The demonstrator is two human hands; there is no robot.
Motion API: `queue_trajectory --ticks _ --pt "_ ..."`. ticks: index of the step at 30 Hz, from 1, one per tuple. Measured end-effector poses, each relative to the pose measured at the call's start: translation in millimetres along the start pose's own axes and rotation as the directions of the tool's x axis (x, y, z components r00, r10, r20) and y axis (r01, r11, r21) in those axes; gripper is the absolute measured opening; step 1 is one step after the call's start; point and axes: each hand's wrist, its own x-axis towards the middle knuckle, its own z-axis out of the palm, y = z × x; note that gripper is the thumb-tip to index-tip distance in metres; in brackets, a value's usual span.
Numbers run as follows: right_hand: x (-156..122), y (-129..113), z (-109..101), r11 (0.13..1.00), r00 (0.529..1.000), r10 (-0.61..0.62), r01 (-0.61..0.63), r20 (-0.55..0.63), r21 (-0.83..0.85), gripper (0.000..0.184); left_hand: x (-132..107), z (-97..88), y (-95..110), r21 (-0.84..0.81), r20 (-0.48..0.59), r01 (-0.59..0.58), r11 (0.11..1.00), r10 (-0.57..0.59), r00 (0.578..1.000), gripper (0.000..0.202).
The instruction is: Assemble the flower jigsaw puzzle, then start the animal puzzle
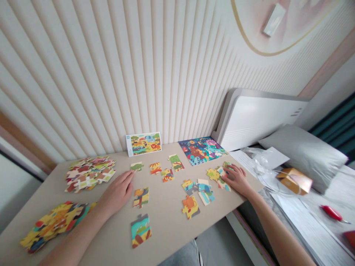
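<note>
My left hand [121, 188] rests on the table, its fingers stretched out and close together. Its fingertips meet the lower edge of a green puzzle piece [137, 167]. At the right, my right hand [236, 177] lies with fingers apart over a small cluster of puzzle pieces, partly hiding them; a yellow puzzle piece [212, 174] shows beside it. Between the hands are an orange striped piece [155, 168], a lion piece [167, 175] and a green tree piece [175, 163]. Nearer lie a blue elephant piece [205, 192], an orange piece [190, 207] and a crocodile piece [141, 230].
Two heaps of puzzle pieces, one pale [90, 173] and one yellow [57, 225], occupy the table's left side. A picture card [144, 144] leans on the ribbed wall; a dark blue picture sheet [203, 149] lies right of it. Beyond the right edge, a bed holds a pillow [305, 153].
</note>
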Motion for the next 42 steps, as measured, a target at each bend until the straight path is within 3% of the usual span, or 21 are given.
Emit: queue_trajectory --ticks 4,9,14,16,23,28,32,36,42 --pt "-1.0 -4.4 -4.5 0.998 1.0 -0.017 0.017 0.004 0.065 0.042 0.3 -0.6 0.0 0.0 -0.005 -0.004 1.0 0.004 1.0 0.051" --pt "-1.8 -4.5 -7.9 0.981 1.0 0.002 -0.005 0.017 0.196 0.047 -0.4 0.9 -2.0 0.019 0.014 -0.004 1.0 0.004 1.0 0.051" --pt "-0.1 2.9 -7.2 0.941 0.978 0.189 -0.154 -0.09 0.303 0.054 -0.6 0.2 -0.8 0.008 0.017 -0.002 1.0 0.001 1.0 0.051" --pt "1.7 4.6 -6.0 0.942 0.968 0.234 -0.201 -0.094 0.27 0.056 -0.4 -0.7 0.2 0.001 0.015 0.005 1.0 -0.005 1.0 0.051" --pt "1.4 0.1 0.1 0.995 0.996 0.093 -0.093 0.006 0.034 0.056 0.6 -3.7 2.8 -0.005 0.017 0.003 1.0 -0.003 1.0 0.051" --pt "-2.0 -0.3 -0.5 0.999 0.996 0.042 -0.04 -0.078 0.022 0.058 0.0 -2.2 2.0 0.006 0.032 0.006 1.0 -0.006 0.999 0.052" --pt "-1.1 2.8 -0.7 0.983 0.964 0.174 -0.183 -0.203 -0.027 0.057 -0.6 -0.9 0.5 0.009 0.034 0.005 1.0 -0.005 0.999 0.052" --pt "0.6 4.2 0.4 0.952 0.951 0.283 -0.295 -0.127 -0.082 0.052 -0.1 -2.2 0.7 0.005 0.036 -0.001 1.0 0.0 0.999 0.052" --pt "-3.0 -3.3 -1.3 0.992 0.979 0.097 -0.11 -0.182 -0.065 0.04 0.0 0.1 -1.2 -0.012 0.008 0.001 1.0 -0.001 1.0 0.051"
